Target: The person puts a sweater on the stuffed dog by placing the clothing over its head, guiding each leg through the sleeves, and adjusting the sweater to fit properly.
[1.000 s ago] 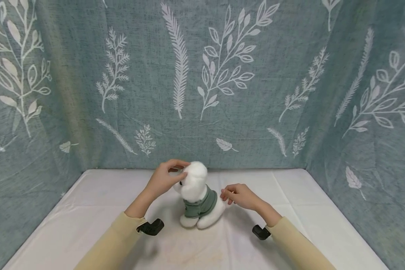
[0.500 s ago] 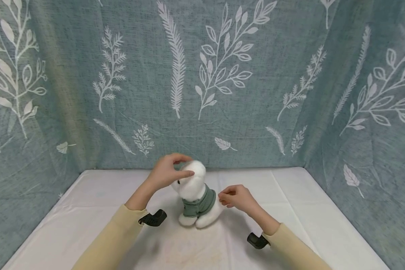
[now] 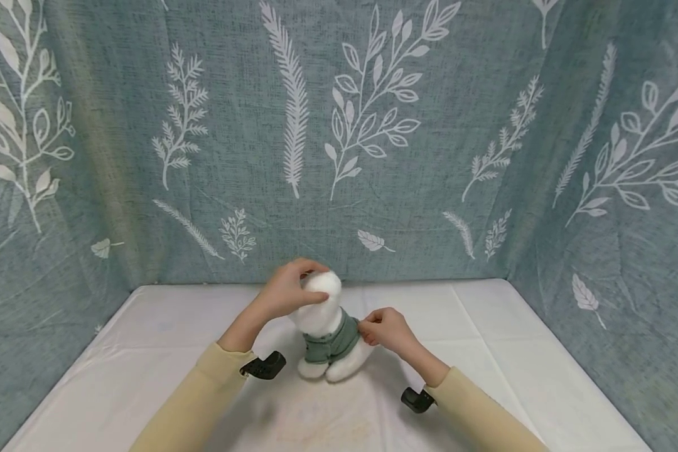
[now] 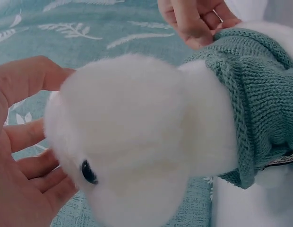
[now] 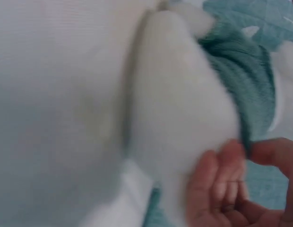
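Observation:
A white plush dog point(image 3: 347, 367) in a green knitted sweater point(image 3: 332, 345) sits upright on the table, facing left. My left hand point(image 3: 288, 290) holds its head point(image 3: 323, 285), thumb on the near side and fingers over the far side. In the left wrist view one black eye point(image 4: 89, 172) shows beside the fingers. Behind the toy, my right hand point(image 3: 388, 329) pinches the sweater's rear hem at its back. The right wrist view is blurred, with thumb and fingertips meeting at the sweater edge point(image 5: 245, 137) and other fingers against the white fur.
The table point(image 3: 175, 351) wears a white cloth with fold creases. A blue-green curtain point(image 3: 237, 150) with white leaf prints hangs behind it and along both sides. Black wrist cameras point(image 3: 263, 365) hang below the cream sleeves point(image 3: 203, 389).
My left hand has slid further over the plush dog's head, now covering its eye in the head view. My right hand has moved left from the rear to the sweater's hem.

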`<state>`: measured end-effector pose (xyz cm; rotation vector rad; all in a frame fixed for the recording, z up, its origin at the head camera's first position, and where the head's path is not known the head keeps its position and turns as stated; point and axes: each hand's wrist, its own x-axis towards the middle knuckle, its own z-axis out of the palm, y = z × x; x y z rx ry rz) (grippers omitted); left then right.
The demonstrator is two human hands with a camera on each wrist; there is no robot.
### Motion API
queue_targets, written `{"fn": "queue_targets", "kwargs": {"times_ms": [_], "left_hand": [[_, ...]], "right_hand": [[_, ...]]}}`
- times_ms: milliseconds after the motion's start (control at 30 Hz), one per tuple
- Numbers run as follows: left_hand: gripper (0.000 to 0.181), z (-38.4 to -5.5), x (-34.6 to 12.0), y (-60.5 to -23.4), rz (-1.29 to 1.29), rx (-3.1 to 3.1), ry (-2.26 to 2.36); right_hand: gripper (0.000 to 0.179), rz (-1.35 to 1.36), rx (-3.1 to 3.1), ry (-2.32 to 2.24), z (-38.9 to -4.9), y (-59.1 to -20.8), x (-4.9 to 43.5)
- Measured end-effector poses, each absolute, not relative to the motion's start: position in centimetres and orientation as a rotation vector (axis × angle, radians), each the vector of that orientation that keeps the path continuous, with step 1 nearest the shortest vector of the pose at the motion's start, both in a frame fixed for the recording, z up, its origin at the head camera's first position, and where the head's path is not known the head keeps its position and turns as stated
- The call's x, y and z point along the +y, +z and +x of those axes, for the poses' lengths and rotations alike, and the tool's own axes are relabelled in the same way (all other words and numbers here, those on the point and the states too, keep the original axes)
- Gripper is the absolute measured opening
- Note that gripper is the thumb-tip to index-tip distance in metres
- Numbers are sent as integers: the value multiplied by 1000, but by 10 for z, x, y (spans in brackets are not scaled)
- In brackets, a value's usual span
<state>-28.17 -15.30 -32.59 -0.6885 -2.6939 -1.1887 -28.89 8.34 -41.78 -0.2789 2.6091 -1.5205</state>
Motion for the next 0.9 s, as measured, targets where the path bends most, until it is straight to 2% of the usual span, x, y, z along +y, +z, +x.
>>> {"fn": "queue_targets", "kwargs": {"times_ms": [167,367,700,900], "left_hand": [[42,-281,-152,-327,-713,-2694,-1170],[41,-281,-150,-326,-736,-2701,-1152],[39,-281,-151,-331,-702,-2664,-1208],[40,-281,-150,-331,-681,-2679,-1202]], "right_hand": [[22,-216,2597,-1592,-285,-431,88],[34,-252,2867,-1323,-274,-435,88],[33,-207,2587,-1485,-261,-426,82],[24,-176,2423,-1641,-260,-425,82]]}}
